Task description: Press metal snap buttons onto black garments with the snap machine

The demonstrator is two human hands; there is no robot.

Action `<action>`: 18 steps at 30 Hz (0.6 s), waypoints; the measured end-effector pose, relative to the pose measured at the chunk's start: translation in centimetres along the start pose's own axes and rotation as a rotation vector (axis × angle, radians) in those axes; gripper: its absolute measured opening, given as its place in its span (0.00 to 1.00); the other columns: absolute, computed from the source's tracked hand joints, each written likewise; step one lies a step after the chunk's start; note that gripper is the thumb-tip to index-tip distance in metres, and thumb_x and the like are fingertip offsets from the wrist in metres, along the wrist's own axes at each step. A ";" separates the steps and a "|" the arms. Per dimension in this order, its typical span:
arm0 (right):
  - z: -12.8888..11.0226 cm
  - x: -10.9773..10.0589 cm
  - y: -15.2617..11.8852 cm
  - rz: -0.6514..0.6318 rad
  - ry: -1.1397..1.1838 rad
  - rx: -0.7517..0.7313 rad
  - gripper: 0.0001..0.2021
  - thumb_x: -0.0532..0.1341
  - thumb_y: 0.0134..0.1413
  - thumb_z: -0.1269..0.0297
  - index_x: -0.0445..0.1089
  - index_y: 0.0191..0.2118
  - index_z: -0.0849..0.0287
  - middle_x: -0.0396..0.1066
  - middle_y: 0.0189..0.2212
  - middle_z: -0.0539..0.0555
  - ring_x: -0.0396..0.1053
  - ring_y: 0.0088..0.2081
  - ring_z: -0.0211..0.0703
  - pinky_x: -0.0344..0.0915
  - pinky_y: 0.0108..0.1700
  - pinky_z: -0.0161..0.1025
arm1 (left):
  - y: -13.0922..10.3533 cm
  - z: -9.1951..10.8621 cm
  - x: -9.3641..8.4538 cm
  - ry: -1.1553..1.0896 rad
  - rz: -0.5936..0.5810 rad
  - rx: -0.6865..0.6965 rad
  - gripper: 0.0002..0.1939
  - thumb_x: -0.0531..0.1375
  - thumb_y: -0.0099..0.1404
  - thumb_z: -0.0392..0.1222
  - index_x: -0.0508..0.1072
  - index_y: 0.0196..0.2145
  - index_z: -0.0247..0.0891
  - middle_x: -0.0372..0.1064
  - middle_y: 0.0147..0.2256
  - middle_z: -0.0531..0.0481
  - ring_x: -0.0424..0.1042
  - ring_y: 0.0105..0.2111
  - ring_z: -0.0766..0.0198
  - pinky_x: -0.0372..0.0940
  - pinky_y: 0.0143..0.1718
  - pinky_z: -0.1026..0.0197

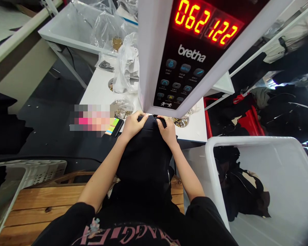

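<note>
A piece of black fabric point(146, 153) stretches from my lap up to the underside of a white machine point(154, 68) with a lit red display. My left hand point(134, 125) pinches the fabric's upper left edge between thumb and fingers. On the other side, my right hand point(167, 130) grips the upper right edge, thumb on top. Both hands are close under the machine's lower end, a short gap apart. The machine head hides whatever lies above the fabric's far edge.
Bowls of small metal parts point(123, 108) are set in the white table point(92, 90) on both sides. A phone point(114, 126) lies by my left hand. At right stands a white bin point(284, 164) with dark garments; a wooden bench point(46, 205) is beneath me.
</note>
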State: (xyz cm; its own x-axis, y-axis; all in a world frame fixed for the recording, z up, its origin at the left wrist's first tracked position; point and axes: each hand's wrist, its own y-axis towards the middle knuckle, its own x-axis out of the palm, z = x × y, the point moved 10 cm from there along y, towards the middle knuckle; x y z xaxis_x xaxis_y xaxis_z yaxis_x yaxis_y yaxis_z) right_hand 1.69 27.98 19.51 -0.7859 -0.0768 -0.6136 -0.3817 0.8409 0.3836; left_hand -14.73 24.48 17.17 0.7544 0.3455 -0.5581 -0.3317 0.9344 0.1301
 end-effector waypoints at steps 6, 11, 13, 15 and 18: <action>0.3 0.0 0.0 0.002 0.042 0.011 0.09 0.53 0.61 0.65 0.69 0.41 0.58 0.71 0.40 0.56 0.66 0.46 0.45 0.62 0.52 0.45 | -0.1 -0.1 -0.1 0.000 0.025 -0.003 0.12 0.57 0.62 0.49 0.74 0.34 0.39 0.76 0.36 0.46 0.74 0.39 0.55 0.65 0.41 0.58; 0.1 -0.1 0.0 0.001 0.066 0.001 0.10 0.52 0.59 0.67 0.70 0.42 0.57 0.71 0.40 0.55 0.67 0.46 0.44 0.62 0.51 0.44 | -0.2 -0.2 0.0 -0.012 0.028 -0.002 0.12 0.57 0.62 0.50 0.74 0.35 0.40 0.76 0.37 0.46 0.74 0.40 0.55 0.65 0.43 0.58; -0.1 -0.2 0.1 -0.002 0.067 -0.002 0.10 0.52 0.59 0.68 0.70 0.42 0.57 0.72 0.40 0.55 0.67 0.46 0.44 0.62 0.51 0.43 | -0.2 -0.2 0.0 -0.023 0.029 0.004 0.12 0.57 0.62 0.50 0.74 0.35 0.40 0.76 0.38 0.46 0.74 0.41 0.55 0.65 0.44 0.57; -0.2 -0.2 0.1 -0.004 0.070 -0.003 0.10 0.52 0.59 0.68 0.70 0.42 0.57 0.72 0.41 0.55 0.67 0.46 0.44 0.62 0.51 0.43 | -0.2 -0.2 0.0 -0.029 0.029 0.010 0.12 0.57 0.62 0.50 0.74 0.35 0.40 0.76 0.37 0.46 0.74 0.41 0.54 0.65 0.44 0.57; -0.4 -0.4 0.1 0.002 0.078 -0.004 0.10 0.52 0.59 0.69 0.70 0.42 0.58 0.72 0.41 0.55 0.67 0.46 0.43 0.62 0.52 0.43 | -0.2 -0.1 0.0 -0.032 0.026 0.019 0.12 0.57 0.62 0.49 0.74 0.35 0.40 0.76 0.37 0.46 0.74 0.41 0.54 0.65 0.44 0.57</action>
State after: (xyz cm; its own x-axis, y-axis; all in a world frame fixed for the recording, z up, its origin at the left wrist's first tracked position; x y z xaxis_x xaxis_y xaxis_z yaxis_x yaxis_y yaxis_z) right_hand 1.76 27.92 20.01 -0.8220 -0.1172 -0.5573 -0.3822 0.8390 0.3873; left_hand -14.73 24.32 17.02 0.7633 0.3719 -0.5282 -0.3407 0.9265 0.1600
